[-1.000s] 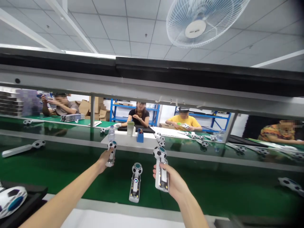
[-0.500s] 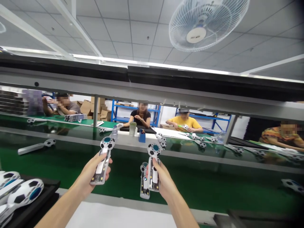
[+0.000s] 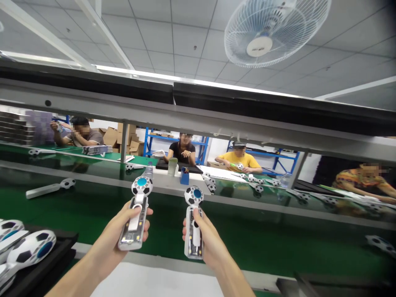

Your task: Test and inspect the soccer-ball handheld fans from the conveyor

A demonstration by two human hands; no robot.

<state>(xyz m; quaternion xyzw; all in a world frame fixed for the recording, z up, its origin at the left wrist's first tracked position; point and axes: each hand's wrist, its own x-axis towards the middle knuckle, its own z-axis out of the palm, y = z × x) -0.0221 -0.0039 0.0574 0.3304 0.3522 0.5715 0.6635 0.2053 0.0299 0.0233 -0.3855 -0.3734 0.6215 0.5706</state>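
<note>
My left hand (image 3: 119,229) grips a soccer-ball wand (image 3: 137,218), its thumb on the white strip of the handle. The wand has a round black-and-white head with a blue disc and a clear handle showing small yellow parts inside. My right hand (image 3: 208,237) is closed around a similar soccer-ball wand (image 3: 194,222), thumb on the front and fingertips at its left side. Both wands are held head up, apart from each other, above the green conveyor belt (image 3: 163,243). The backs of the handles are hidden.
A black tray (image 3: 66,243) with several ball-headed wands stands at the lower left. One wand (image 3: 51,189) lies on the belt. White paper (image 3: 154,280) covers the near edge. Several co-workers sit beyond, behind a grey crossbar (image 3: 148,107). A fan (image 3: 260,46) hangs overhead.
Another wand, seen beside the one in my right hand, no longer shows. My right hand's wand has shifted slightly left. Both hands still grip their wands.
</note>
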